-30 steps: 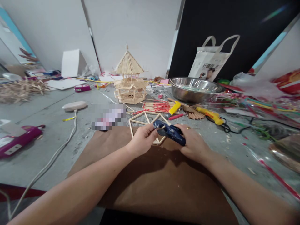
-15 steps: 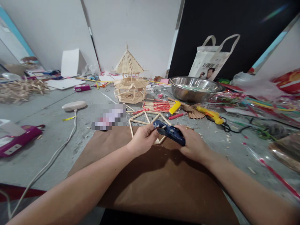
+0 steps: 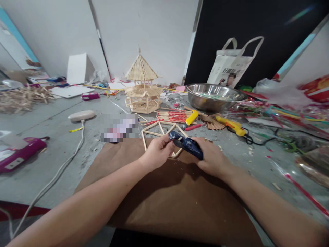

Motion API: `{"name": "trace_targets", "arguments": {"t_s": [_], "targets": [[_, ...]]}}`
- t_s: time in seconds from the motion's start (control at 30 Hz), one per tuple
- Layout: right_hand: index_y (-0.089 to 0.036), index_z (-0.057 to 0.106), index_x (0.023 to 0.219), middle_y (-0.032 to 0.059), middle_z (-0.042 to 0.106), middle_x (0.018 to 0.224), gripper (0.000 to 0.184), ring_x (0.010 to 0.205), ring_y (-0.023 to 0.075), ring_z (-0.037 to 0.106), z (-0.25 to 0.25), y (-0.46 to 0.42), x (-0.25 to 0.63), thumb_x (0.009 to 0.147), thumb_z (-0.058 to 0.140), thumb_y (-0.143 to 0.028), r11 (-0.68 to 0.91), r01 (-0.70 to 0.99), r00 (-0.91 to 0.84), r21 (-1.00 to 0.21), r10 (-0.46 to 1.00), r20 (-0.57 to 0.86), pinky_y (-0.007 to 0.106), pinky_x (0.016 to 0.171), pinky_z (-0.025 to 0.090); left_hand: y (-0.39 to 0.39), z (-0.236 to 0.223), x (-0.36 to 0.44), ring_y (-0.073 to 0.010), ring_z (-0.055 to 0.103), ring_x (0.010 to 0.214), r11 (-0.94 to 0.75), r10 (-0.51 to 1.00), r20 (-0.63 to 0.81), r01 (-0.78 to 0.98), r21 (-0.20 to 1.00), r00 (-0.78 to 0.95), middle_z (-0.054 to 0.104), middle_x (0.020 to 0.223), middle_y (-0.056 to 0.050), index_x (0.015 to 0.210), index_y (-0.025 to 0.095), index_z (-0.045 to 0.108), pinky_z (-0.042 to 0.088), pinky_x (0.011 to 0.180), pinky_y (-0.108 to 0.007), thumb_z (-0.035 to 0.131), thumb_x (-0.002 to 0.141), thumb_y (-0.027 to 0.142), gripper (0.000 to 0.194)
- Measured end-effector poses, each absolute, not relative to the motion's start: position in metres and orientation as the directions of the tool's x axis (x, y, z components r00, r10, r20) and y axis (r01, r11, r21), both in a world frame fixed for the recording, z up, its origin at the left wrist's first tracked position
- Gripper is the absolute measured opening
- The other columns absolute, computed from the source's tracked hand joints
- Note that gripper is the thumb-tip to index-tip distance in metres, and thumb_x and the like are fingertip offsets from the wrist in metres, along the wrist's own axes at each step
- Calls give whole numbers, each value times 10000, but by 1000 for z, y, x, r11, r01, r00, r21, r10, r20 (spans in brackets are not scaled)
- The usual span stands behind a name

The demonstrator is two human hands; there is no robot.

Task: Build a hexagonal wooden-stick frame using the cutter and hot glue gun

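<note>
My right hand (image 3: 212, 156) is closed around a dark blue hand tool (image 3: 190, 145) with pale smears on it; its exact kind is unclear. At the tool's far end, my left hand (image 3: 159, 151) pinches a short, thin wooden stick (image 3: 179, 139) that lies across the jaws. The stick's other end is hidden by the fingers. Just behind and below both hands, a flat frame of glued wooden sticks (image 3: 153, 132) with triangular sections rests partly on a brown sheet (image 3: 164, 202).
Behind the frame stand a wooden stick pagoda (image 3: 142, 85) and a bundle of red-tipped sticks (image 3: 172, 116). To the right lie a yellow-handled tool (image 3: 192, 117), a yellow glue gun (image 3: 232, 127) and a metal basin (image 3: 213, 97). A white cable (image 3: 64, 164) runs along the left.
Almost nothing differs. Both hands keep the same grip on the blue tool and stick, with only a very slight shift.
</note>
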State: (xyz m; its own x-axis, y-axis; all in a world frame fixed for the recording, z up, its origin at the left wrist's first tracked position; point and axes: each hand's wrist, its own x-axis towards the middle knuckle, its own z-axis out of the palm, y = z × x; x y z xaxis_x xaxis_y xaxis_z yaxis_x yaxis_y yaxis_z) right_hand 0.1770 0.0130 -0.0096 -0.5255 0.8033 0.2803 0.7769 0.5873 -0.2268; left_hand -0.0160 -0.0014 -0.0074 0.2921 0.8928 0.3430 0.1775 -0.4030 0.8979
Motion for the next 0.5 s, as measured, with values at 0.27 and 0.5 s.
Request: {"name": "trace_targets", "arguments": {"t_s": [0.27,0.5], "targets": [[-156,397,1105,105,542,1018,541,916,246,510,-12,13,179,573,487,-115,597,775,-532,-208,794,295,368,782,396,-1,-9,-17,-41,311,423,-372,892,318,123,920,322,363,467,52,572,143,390,247,419,-174,414,787,369,313],[-150,414,1089,100,554,999,509,888,240,523,-10,11,176,585,490,-139,589,775,-522,-229,801,293,362,779,395,-2,-8,-16,-36,304,412,-353,895,307,93,931,323,361,455,55,562,142,389,238,409,-177,432,754,468,381]]}}
